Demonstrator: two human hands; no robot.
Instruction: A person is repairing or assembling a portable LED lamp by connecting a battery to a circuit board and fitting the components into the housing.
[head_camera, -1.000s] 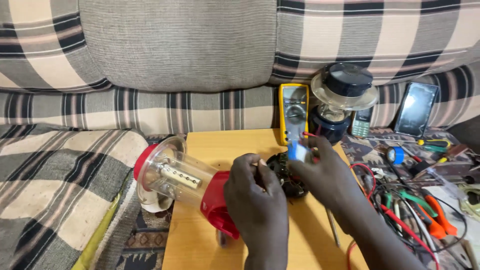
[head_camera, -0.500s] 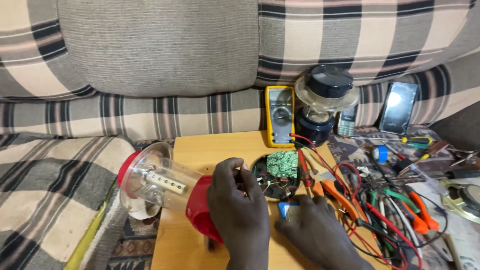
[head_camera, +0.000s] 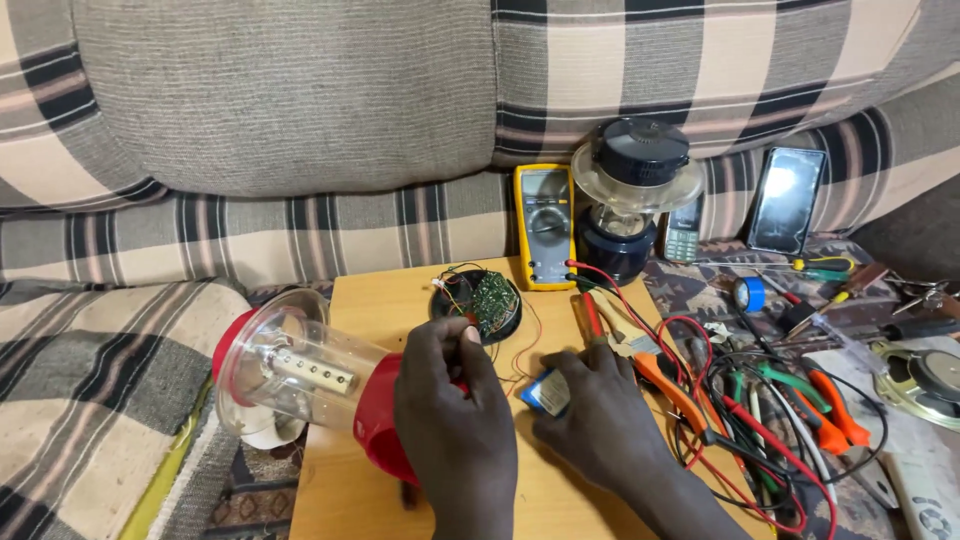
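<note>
Nearest to you, your left hand (head_camera: 455, 430) rests curled on the red base of the lantern (head_camera: 310, 385), which lies on its side at the left edge of the wooden table (head_camera: 370, 300). Its clear dome points left and holds a pale strip of small lights inside. Your fingers are bent over the red rim, with the thumb tip raised toward the round black cap.

Your right hand (head_camera: 600, 415) lies just beside it, closed around a small blue battery block (head_camera: 545, 392), which shows between thumb and fingers.

A little farther, the round black cap (head_camera: 480, 305) sits open side up on the table and holds a green circuit board with thin wires running out of it. To the right lie orange-handled pliers (head_camera: 650, 365) and a tangle of red and black leads (head_camera: 760, 420).

Farther still, a yellow multimeter (head_camera: 545, 225) leans at the table's back edge, next to a second lantern (head_camera: 635, 195) standing upright with a dark base and a dark cap. Behind all of it is the striped sofa (head_camera: 300, 100).
</note>
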